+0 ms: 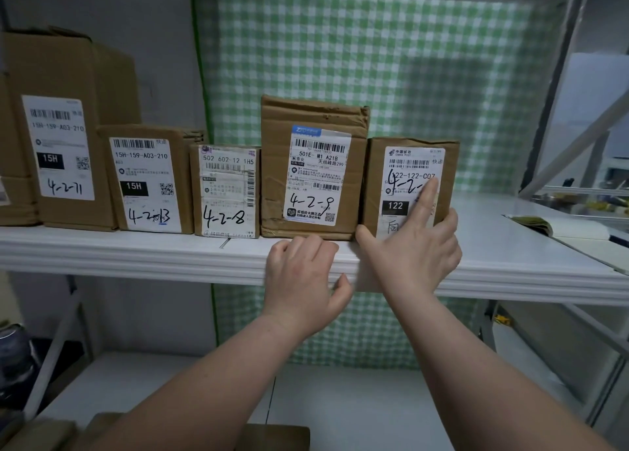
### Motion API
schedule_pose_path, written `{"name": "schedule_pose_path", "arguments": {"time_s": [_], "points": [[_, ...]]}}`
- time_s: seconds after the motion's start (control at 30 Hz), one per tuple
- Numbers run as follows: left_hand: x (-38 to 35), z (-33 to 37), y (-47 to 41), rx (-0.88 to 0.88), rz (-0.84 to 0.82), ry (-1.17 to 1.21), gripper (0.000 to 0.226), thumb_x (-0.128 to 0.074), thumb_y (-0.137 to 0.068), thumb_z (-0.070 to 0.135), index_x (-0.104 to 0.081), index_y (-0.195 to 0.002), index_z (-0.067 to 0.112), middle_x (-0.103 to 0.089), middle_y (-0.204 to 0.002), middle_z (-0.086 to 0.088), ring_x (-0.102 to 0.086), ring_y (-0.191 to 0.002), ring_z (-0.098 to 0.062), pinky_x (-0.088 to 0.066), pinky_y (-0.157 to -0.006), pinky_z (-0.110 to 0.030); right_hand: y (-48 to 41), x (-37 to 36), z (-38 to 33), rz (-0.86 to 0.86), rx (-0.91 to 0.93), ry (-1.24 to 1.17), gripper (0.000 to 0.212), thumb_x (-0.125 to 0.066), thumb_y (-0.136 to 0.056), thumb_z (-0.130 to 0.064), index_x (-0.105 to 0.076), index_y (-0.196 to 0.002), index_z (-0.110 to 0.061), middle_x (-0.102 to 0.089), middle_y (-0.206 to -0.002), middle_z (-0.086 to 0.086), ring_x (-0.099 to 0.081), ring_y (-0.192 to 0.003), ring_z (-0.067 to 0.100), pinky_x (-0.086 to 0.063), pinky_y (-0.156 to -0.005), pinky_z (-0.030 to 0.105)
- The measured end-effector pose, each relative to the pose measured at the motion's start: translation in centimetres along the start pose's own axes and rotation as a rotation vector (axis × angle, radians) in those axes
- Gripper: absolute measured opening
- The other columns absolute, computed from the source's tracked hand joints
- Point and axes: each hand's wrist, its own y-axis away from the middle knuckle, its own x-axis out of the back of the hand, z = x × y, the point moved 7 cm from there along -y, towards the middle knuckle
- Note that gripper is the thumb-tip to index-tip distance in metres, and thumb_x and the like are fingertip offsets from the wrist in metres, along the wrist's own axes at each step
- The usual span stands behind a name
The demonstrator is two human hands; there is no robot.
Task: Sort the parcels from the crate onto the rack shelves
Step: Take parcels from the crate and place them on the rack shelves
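Several brown cardboard parcels stand in a row on the white rack shelf (136,250), each with a white label and a handwritten number. The rightmost parcel (376,178) bears a China Post label. My right hand (415,246) grips its lower front, thumb at its left bottom corner, index finger pressed on the label, other fingers around its right edge. My left hand (303,280) rests on the shelf's front edge just below the parcel marked 4-2-9 (313,168), fingers curled, holding nothing. The crate is not in view.
Left of these stand parcels marked 4-2-8 (226,192), 4-2-13 (149,178) and 4-2-71 (58,137). A green checked cloth (391,59) hangs behind the rack. The shelf runs on to the right, where a notebook (558,226) lies. A lower shelf (340,399) sits beneath.
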Motion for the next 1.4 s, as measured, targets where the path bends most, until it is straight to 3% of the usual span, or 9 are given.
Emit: {"name": "schedule_pose_path", "arguments": {"time_s": [0.33, 0.53, 0.67, 0.73, 0.83, 1.07, 1.23, 1.3, 1.4], "points": [[-0.2, 0.2, 0.0, 0.041, -0.049, -0.017, 0.039, -0.042, -0.073, 0.044, -0.064, -0.093, 0.017, -0.055, -0.083, 0.004, -0.053, -0.081, -0.021, -0.03, -0.083, -0.035, 0.6, -0.1, 0.1, -0.064, 0.109, 0.027, 0.112, -0.062, -0.076, -0.063, 0.012, -0.154, -0.031, -0.001, -0.158, 0.028, -0.019, -0.142, 0.041, -0.012, -0.116, 0.051], [0.1, 1.0, 0.5, 0.042, -0.139, -0.045, 0.048, -0.036, -0.078, 0.042, -0.06, -0.108, 0.013, -0.057, -0.095, 0.0, -0.053, -0.092, -0.024, -0.039, -0.091, -0.041, 1.2, 0.4, 0.7, -0.067, 0.153, -0.092, 0.106, -0.065, -0.081, -0.051, 0.006, -0.155, -0.026, 0.013, -0.159, 0.026, 0.0, -0.148, 0.039, -0.008, -0.118, 0.048], [-0.1, 1.1, 1.6, 0.029, -0.277, -0.098, 0.061, -0.041, -0.087, 0.04, -0.035, -0.142, 0.014, -0.04, -0.143, -0.001, -0.032, -0.135, -0.02, -0.012, -0.117, -0.044, 2.1, 1.4, 0.8, 0.042, 0.214, -0.27, 0.081, -0.066, -0.081, -0.034, -0.028, -0.15, -0.015, -0.02, -0.154, 0.021, -0.021, -0.14, 0.038, -0.022, -0.116, 0.049], [0.0, 0.8, 2.3, 0.054, -0.331, -0.119, 0.068, -0.048, -0.089, 0.035, -0.019, -0.149, 0.019, -0.023, -0.154, 0.002, -0.014, -0.143, -0.017, 0.003, -0.117, -0.043, 3.0, 2.0, 0.8, 0.105, 0.222, -0.363, 0.062, -0.065, -0.078, -0.026, -0.048, -0.136, -0.01, -0.038, -0.141, 0.019, -0.035, -0.13, 0.037, -0.031, -0.11, 0.049], [1.2, 0.7, 3.9, 0.084, -0.375, -0.09, 0.071, -0.05, -0.089, 0.03, -0.016, -0.15, 0.022, -0.013, -0.157, 0.004, -0.006, -0.145, -0.016, 0.002, -0.117, -0.045, 5.2, 2.2, 0.2, 0.087, 0.24, -0.412, 0.045, -0.063, -0.077, -0.021, -0.059, -0.12, -0.01, -0.047, -0.129, 0.015, -0.039, -0.122, 0.035, -0.036, -0.105, 0.047], [6.0, -4.3, 12.1, 0.276, -0.448, -0.016, 0.053, -0.052, -0.089, 0.029, -0.041, -0.14, 0.02, -0.039, -0.136, 0.0, -0.036, -0.128, -0.02, -0.04, -0.101, -0.038, 14.4, 0.2, -3.4, -0.271, 0.326, -0.413, 0.021, -0.058, -0.086, -0.021, -0.067, -0.105, -0.015, -0.061, -0.111, 0.005, -0.044, -0.113, 0.025, -0.036, -0.091, 0.033], [12.9, -11.6, 22.9, 0.443, -0.539, -0.026, 0.024, -0.051, -0.088, 0.028, -0.063, -0.108, 0.021, -0.056, -0.105, -0.001, -0.054, -0.104, -0.02, -0.047, -0.082, -0.033, 26.9, -2.5, -8.0, -0.562, 0.273, -0.424, 0.01, -0.057, -0.088, -0.021, -0.066, -0.092, -0.019, -0.066, -0.094, 0.0, -0.058, -0.089, 0.018, -0.035, -0.067, 0.026], [17.2, -15.6, 28.3, 0.538, -0.556, -0.054, 0.011, -0.052, -0.087, 0.026, -0.056, -0.077, 0.025, -0.055, -0.086, 0.001, -0.057, -0.091, -0.021, -0.047, -0.073, -0.031, 33.8, -3.7, -10.8, -0.719, 0.262, -0.423, 0.007, -0.056, -0.088, -0.021, -0.061, -0.085, -0.023, -0.064, -0.086, -0.004, -0.058, -0.083, 0.017, -0.034, -0.063, 0.025], [24.2, -21.4, 37.3, 0.726, -0.573, -0.075, 0.033, -0.052, -0.088, 0.024, -0.038, -0.059, 0.027, -0.051, -0.069, 0.003, -0.057, -0.076, -0.021, -0.049, -0.069, -0.033, 45.1, -5.0, -14.8, -0.938, 0.291, -0.414, 0.011, -0.054, -0.088, -0.022, -0.062, -0.08, -0.022, -0.067, -0.085, -0.003, -0.059, -0.082, 0.018, -0.036, -0.064, 0.025]]}}
